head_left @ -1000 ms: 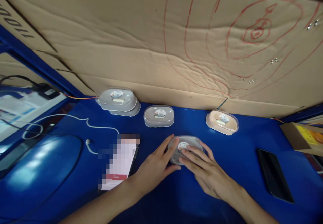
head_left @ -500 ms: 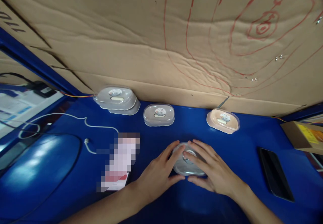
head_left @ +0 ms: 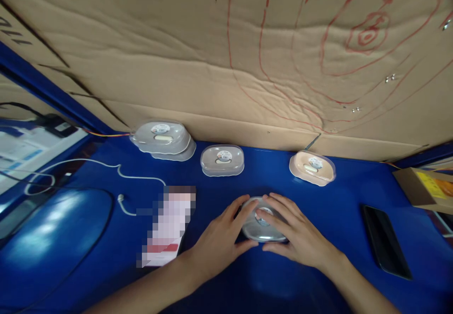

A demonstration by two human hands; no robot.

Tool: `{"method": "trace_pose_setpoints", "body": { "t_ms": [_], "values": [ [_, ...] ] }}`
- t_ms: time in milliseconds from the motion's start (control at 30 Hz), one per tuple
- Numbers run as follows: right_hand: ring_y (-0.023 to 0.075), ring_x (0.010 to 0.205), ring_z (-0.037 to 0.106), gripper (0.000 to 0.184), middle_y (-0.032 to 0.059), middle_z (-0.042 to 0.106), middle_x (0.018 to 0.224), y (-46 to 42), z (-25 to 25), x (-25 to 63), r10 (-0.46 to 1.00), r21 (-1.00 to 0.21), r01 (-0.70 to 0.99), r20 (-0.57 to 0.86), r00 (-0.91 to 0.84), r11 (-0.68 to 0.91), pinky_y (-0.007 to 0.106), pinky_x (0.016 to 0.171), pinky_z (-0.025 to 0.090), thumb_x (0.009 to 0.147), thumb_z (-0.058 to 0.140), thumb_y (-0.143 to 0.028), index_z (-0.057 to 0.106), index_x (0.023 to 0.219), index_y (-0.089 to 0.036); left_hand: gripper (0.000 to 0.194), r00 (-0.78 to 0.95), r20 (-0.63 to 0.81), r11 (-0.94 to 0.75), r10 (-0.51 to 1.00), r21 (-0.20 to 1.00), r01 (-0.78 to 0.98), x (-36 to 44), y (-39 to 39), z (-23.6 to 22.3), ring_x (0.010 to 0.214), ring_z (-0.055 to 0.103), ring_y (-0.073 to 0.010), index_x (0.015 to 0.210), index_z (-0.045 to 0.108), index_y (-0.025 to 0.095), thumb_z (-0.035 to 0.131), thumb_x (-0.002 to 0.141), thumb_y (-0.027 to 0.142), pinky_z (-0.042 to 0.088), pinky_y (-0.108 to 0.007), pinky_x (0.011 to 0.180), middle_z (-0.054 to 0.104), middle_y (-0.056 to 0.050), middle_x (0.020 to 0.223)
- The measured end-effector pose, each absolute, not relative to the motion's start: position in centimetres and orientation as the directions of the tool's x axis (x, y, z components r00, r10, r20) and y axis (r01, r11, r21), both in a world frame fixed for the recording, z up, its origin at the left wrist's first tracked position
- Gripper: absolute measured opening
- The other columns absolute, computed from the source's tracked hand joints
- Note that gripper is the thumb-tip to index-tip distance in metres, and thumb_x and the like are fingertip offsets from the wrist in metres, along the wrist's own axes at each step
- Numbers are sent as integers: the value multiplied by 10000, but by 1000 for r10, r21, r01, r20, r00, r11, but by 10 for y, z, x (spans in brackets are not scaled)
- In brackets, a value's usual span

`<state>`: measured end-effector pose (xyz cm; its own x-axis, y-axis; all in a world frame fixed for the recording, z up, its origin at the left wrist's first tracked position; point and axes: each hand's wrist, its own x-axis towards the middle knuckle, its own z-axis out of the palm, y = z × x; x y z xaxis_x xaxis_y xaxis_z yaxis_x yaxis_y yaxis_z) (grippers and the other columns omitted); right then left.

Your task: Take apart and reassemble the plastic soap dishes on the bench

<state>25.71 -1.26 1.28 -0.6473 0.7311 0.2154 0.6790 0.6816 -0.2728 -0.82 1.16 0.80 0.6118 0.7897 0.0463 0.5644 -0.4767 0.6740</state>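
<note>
Both hands cupped around a clear oval lidded case (head_left: pixel 262 227) on the blue table (head_left: pixel 318 276): left hand (head_left: pixel 221 238) bracing its near-left edge, right hand (head_left: pixel 295 231) spread over the lid. Judged mid-press or mid-grip on the lid; next, an even, steady squeeze. Three similar cases lined up behind

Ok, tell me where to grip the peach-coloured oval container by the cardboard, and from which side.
Take the peach container across its short width, fingers on its two long rims, coming from above and the near side. It lies flat and low, with the cardboard wall close behind, so a rear approach looks blocked. Both hands, left hand and right hand, are on the clear container.
</note>
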Motion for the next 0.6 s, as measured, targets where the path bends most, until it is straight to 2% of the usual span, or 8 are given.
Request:
{"method": "trace_pose_setpoints", "body": {
  "t_ms": [167,333,400,500,600],
  "values": [
    [356,1586,325,736,125,386,1703,-13,15,253,744,-250,701,197,-639,668,609,1211,453,1014,679,-454,358,1654,-285,1063,615,52,-480,787,678,557,-9,13,7,1441,571,-323,1623,255,418,916,809,244,565,-522,1136,480,-98,1614],
    [359,1557,357,689,157,413,1663,-14,19,251,744,-245,702,228,-628,668,647,1243,361,953,679,-316,426,1590,-242,1011,598,73,-487,798,663,568,-7,11,1,1439,569,-343,1627,254,377,875,843,230,583,-531,1110,455,-126,1627],
    [360,1499,428,594,179,501,1563,-15,18,252,751,-252,708,270,-603,660,657,1235,344,898,674,-258,522,1471,-207,953,577,105,-493,810,654,573,-6,9,-1,1451,553,-356,1623,259,345,829,874,196,596,-528,1094,364,-160,1680],
    [335,1353,549,360,149,620,1337,-15,18,253,743,-241,712,351,-570,660,630,1182,384,894,647,-195,611,1253,-206,758,526,201,-524,826,618,586,-5,6,2,1509,476,-371,1598,305,295,670,956,121,570,-545,1121,233,-191,1729],
    [298,1241,592,225,111,643,1230,-13,18,254,742,-224,725,387,-547,651,563,1099,442,961,604,-147,630,1170,-225,615,486,303,-564,820,574,594,-6,5,8,1537,423,-370,1549,371,263,561,990,89,524,-575,1161,261,-193,1705]
  ]
}}
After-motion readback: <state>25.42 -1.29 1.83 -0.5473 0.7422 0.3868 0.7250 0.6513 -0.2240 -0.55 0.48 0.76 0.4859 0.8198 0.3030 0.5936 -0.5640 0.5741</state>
